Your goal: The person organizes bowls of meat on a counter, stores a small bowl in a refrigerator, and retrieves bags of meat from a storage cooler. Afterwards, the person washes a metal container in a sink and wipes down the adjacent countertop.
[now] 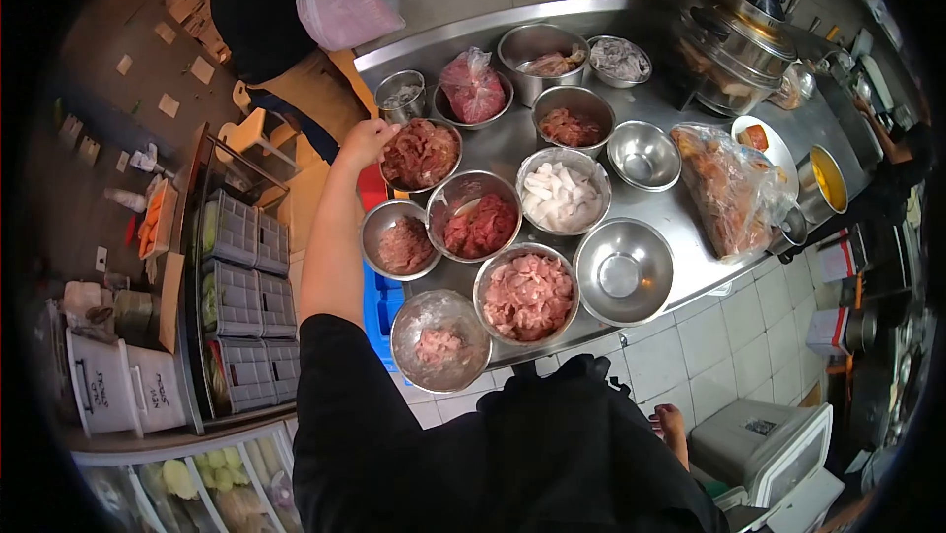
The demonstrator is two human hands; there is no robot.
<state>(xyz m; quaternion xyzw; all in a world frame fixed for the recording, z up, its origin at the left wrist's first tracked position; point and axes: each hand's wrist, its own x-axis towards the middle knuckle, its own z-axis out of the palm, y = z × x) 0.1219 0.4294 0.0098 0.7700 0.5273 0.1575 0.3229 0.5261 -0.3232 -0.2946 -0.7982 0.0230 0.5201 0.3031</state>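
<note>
My left hand [367,142] reaches out over the left edge of the steel table, its fingers closed at the rim of a metal bowl of dark red sliced meat [422,157]. Close by are a bowl of minced meat [403,245] and a bowl of red meat [479,225]. Nearer my body are a bowl of pale pink meat pieces [529,295] and a bowl with a little pink meat [441,344]. My right hand [670,422] hangs low beside my body, away from the table, fingers loosely apart with nothing visible in them.
The steel table [680,228] also carries white strips in a bowl [563,192], bare metal bowls [625,271], bagged meat [724,193] and stacked pots [739,35]. Grey crates [246,301] stand left, a white bin [759,444] right. Other people stand at far left and right.
</note>
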